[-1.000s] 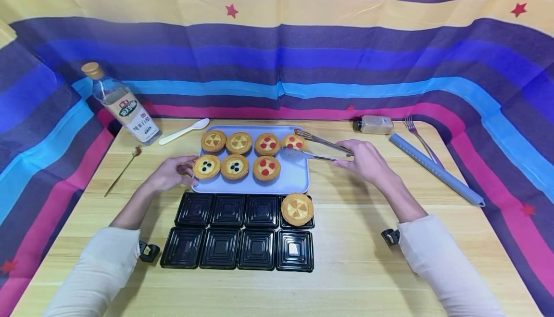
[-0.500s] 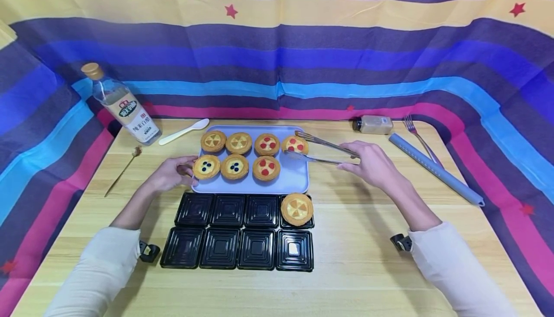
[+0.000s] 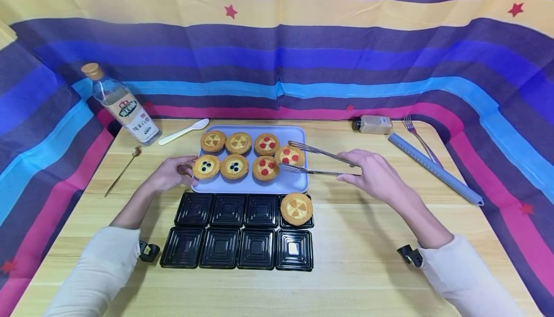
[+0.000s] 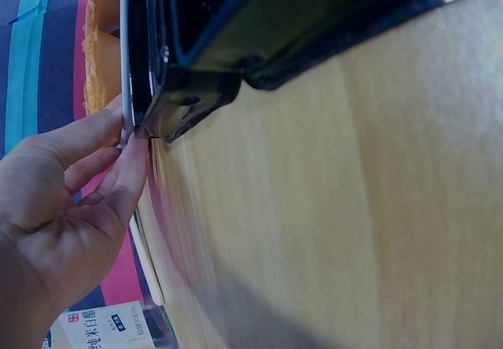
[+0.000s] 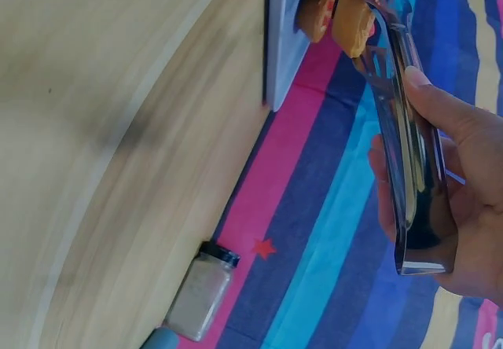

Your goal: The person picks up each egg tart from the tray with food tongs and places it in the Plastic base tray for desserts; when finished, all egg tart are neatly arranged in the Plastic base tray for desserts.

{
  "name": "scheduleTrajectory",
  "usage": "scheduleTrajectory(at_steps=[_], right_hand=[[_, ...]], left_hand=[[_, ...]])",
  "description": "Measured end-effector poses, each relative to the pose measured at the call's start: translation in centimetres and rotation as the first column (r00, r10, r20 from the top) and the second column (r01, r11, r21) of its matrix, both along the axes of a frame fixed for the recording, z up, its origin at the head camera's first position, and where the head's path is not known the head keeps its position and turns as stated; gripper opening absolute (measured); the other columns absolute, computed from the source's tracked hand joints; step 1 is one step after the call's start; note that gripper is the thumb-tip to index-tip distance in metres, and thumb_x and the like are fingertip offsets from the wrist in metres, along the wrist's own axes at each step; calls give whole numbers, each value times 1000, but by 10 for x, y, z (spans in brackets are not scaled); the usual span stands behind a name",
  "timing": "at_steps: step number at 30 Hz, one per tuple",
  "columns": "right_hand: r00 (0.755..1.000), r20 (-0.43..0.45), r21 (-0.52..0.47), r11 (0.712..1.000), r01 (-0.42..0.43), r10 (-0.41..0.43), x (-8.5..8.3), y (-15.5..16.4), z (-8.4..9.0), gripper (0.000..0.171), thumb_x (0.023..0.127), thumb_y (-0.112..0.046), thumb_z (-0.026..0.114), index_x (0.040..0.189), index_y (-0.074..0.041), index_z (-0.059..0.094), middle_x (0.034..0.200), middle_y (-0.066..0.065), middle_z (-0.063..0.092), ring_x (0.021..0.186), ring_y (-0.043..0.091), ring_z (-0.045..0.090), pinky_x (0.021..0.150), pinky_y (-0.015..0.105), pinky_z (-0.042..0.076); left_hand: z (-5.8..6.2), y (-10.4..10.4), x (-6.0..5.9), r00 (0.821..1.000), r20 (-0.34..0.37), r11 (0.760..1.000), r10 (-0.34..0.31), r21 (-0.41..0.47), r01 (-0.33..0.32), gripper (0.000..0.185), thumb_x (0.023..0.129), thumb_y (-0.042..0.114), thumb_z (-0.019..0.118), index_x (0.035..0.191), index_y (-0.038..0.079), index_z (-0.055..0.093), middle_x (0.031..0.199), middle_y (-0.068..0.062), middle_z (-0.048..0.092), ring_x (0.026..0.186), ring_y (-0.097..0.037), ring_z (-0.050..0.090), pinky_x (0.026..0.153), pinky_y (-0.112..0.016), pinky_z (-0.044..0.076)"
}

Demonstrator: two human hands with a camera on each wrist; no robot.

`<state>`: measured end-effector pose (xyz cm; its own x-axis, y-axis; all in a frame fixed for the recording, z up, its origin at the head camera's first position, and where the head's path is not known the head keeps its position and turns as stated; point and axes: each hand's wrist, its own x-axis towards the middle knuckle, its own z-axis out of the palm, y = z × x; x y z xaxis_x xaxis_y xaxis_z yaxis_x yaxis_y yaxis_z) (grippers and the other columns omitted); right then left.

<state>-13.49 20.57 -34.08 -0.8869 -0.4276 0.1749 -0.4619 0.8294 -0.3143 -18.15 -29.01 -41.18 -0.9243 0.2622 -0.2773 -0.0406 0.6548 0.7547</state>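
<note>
My right hand (image 3: 375, 175) grips metal tongs (image 3: 324, 173). Between the tongs' tips is an egg tart with red dots (image 3: 289, 156), raised over the lilac tray (image 3: 294, 185) in the right wrist view. At the tray's left edge, my left hand (image 3: 166, 173) pinches the rim between thumb and fingers. Resting on the tray are two tarts with dark blue dots (image 3: 234, 167), two with tan wedges (image 3: 238, 143) and two more with red dots (image 3: 266, 168). A larger wedge-topped tart (image 3: 296, 209) sits in the back right black plastic container (image 3: 309, 224).
Two rows of black square containers (image 3: 220, 248) stand in front of the tray. A vinegar bottle (image 3: 130, 110), white spoon (image 3: 183, 132) and thin brown-tipped stick (image 3: 123, 171) are at left. Farther right lie a small jar (image 3: 375, 124), grey tube (image 3: 434, 169) and fork (image 3: 421, 141).
My right hand has drawn slightly right and nearer, and the tongs have brought the red-dotted tart forward from the tray's back right corner. The left hand has stayed at the rim.
</note>
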Motion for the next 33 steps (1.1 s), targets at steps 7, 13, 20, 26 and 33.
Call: scheduleTrajectory(at_steps=[7,13,20,26,33], right_hand=[[999,-15,-17,999,-34,33,14,-8,3,50,78,-28,77,121,-6,64,112,13,69,96,29,67,82,47,55],[996,-3,-34,996,-85,85,27,-17,2,50,78,-28,77,121,-6,64,113,12,68,102,29,66,86,46,55],[991,-27,-53,990,-131,130,40,-29,-7,50,76,-31,78,119,-8,65,111,10,69,99,26,67,82,42,57],[988,-10,-64,985,-157,157,48,-36,-16,51,75,-31,79,119,-10,65,112,8,69,101,25,66,82,41,57],[985,35,-40,985,-166,168,54,-43,-24,50,76,-32,78,119,-11,65,117,8,68,107,25,64,88,41,55]], left_hand=[[0,0,1,1000,-4,1000,-5,-5,5,82,75,7,76,143,-7,33,116,-24,58,89,-13,59,73,-19,52],[1,1,2,1000,-7,1000,-7,0,7,82,75,7,76,143,-8,32,116,-25,58,89,-15,59,72,-20,53],[2,0,0,1000,11,1000,0,1,0,83,75,7,76,144,-6,31,117,-24,58,92,-17,59,73,-20,52],[1,-1,-1,1000,13,1000,3,-1,-3,83,75,8,76,144,-6,32,116,-23,58,90,-14,59,72,-20,52],[0,-1,-1,1000,15,1000,6,-7,-6,83,75,8,76,144,-5,32,117,-22,58,93,-18,59,73,-20,52]])
